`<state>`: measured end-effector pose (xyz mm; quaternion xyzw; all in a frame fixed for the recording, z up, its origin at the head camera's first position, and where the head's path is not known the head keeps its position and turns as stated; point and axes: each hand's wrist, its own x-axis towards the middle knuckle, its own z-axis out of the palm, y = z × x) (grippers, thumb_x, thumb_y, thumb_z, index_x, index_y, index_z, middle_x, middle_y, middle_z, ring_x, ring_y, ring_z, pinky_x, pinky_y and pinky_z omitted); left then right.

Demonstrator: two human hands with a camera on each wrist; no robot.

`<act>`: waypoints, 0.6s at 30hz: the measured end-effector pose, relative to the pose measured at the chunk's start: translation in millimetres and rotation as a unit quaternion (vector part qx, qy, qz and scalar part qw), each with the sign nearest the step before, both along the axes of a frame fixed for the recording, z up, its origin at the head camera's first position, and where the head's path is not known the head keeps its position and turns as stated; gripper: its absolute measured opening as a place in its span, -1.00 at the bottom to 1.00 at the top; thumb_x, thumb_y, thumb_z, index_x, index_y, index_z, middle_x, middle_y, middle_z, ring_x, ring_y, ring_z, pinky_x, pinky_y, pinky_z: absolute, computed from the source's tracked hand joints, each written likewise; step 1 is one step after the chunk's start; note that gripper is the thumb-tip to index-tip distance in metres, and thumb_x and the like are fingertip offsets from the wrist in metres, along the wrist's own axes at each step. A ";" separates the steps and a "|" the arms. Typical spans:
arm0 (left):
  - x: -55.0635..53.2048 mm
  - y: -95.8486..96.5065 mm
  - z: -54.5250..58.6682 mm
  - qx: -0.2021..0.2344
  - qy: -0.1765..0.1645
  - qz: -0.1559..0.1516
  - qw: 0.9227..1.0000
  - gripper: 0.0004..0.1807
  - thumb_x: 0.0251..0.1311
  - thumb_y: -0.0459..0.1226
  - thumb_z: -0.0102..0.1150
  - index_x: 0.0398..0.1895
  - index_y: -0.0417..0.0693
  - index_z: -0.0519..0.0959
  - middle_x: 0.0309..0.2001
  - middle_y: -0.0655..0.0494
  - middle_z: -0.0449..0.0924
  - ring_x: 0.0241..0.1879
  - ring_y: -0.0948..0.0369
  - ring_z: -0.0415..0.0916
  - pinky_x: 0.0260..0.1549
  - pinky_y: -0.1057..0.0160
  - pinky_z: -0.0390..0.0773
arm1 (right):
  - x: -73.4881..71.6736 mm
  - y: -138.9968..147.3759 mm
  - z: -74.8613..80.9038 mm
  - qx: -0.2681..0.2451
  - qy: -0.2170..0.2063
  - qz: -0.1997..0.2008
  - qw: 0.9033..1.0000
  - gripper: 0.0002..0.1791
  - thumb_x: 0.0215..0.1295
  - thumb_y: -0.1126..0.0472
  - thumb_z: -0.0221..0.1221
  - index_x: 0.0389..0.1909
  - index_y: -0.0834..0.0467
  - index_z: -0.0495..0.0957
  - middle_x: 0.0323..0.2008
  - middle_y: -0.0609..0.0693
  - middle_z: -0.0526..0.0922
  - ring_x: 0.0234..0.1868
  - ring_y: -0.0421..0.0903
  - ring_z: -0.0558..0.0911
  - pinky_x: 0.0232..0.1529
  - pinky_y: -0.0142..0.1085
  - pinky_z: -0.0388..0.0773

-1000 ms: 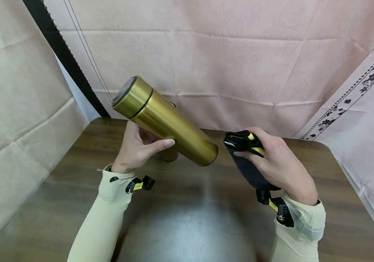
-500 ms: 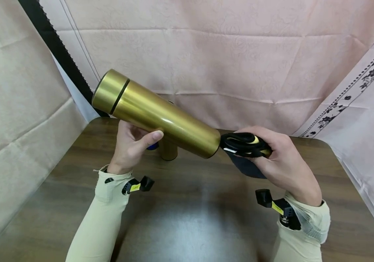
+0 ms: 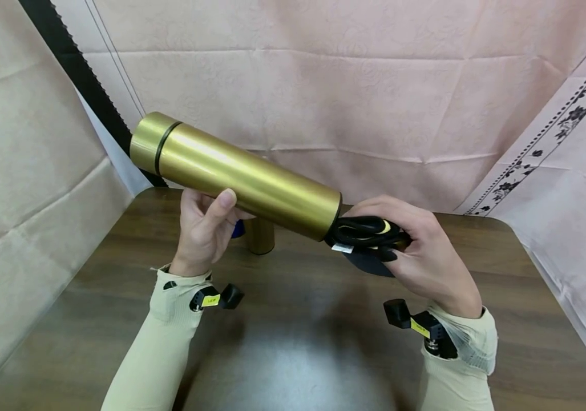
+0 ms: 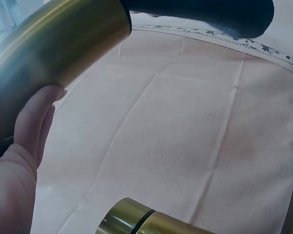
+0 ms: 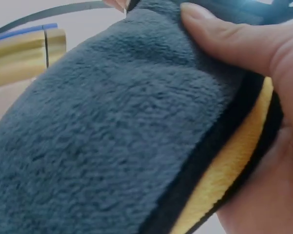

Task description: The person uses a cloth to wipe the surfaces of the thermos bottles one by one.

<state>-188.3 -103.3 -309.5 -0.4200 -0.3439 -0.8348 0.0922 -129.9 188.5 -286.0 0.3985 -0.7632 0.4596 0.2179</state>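
My left hand (image 3: 202, 231) grips a gold thermos bottle (image 3: 241, 174) from below, thumb along its near side. The bottle is tilted in the air, its capped end up to the left and its base down to the right. In my right hand (image 3: 416, 245) is a folded microfiber cloth (image 5: 102, 117), dark grey with black edging and a yellow inner side. The cloth's folded edge meets the base of the bottle in the head view. In the left wrist view the dark cloth (image 4: 210, 14) extends beyond the bottle's base.
A second gold bottle (image 3: 260, 237) stands on the wooden table (image 3: 293, 319) behind the held one, mostly hidden. Beside it shows a blue object (image 3: 238, 229). Pale cloth curtains (image 3: 334, 103) hang behind the table and at both sides.
The bottle has swung toward horizontal, its cap end moving left and its near side turning to view. My right hand has brought the cloth leftward onto the bottle's base.
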 end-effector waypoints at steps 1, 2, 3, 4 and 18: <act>0.0 0.5 -0.2 0.002 -0.003 -0.001 1.000 -0.70 0.27 -0.38 0.35 0.01 -0.25 0.52 -0.07 -0.12 0.72 -0.15 0.07 0.75 -0.27 0.19 0.77 | 0.0 -0.8 -0.1 -0.007 0.000 0.001 1.000 -0.51 0.01 0.58 0.41 -0.01 0.16 0.69 -0.08 -0.02 0.74 0.02 -0.16 0.68 0.15 -0.37 0.57; 0.1 1.0 -0.3 0.002 -0.005 -0.003 1.000 -0.70 0.27 -0.38 0.35 0.00 -0.25 0.52 -0.07 -0.12 0.72 -0.16 0.07 0.75 -0.28 0.19 0.77 | -0.3 -1.8 -0.2 -0.018 0.001 0.006 1.000 -0.52 0.01 0.60 0.39 -0.02 0.18 0.69 -0.08 0.00 0.73 0.02 -0.14 0.68 0.15 -0.36 0.57; 0.2 1.7 -0.6 0.001 -0.008 -0.005 1.000 -0.70 0.26 -0.37 0.36 0.00 -0.25 0.52 -0.07 -0.12 0.72 -0.16 0.07 0.75 -0.29 0.20 0.76 | -0.5 -2.7 -0.4 -0.027 0.003 0.009 1.000 -0.53 0.02 0.61 0.37 -0.03 0.21 0.69 -0.09 0.02 0.73 0.00 -0.13 0.68 0.14 -0.35 0.57; 0.1 2.3 -1.0 0.000 -0.010 -0.009 1.000 -0.70 0.27 -0.37 0.36 -0.01 -0.25 0.52 -0.08 -0.12 0.72 -0.17 0.07 0.75 -0.29 0.19 0.76 | -0.5 -3.7 -0.6 -0.037 0.004 0.011 0.999 -0.54 0.01 0.62 0.36 -0.03 0.23 0.69 -0.09 0.04 0.73 -0.01 -0.13 0.68 0.14 -0.34 0.56; 2.7 2.7 0.4 0.006 -0.003 -0.044 0.999 -0.72 0.31 -0.34 0.31 0.00 -0.28 0.52 -0.11 -0.10 0.71 -0.21 0.09 0.76 -0.26 0.18 0.77 | 2.1 -23.9 0.7 -0.137 0.000 -0.035 0.990 -0.66 0.01 0.62 0.28 -0.16 0.31 0.68 -0.23 -0.01 0.73 -0.19 -0.13 0.67 -0.01 -0.33 0.59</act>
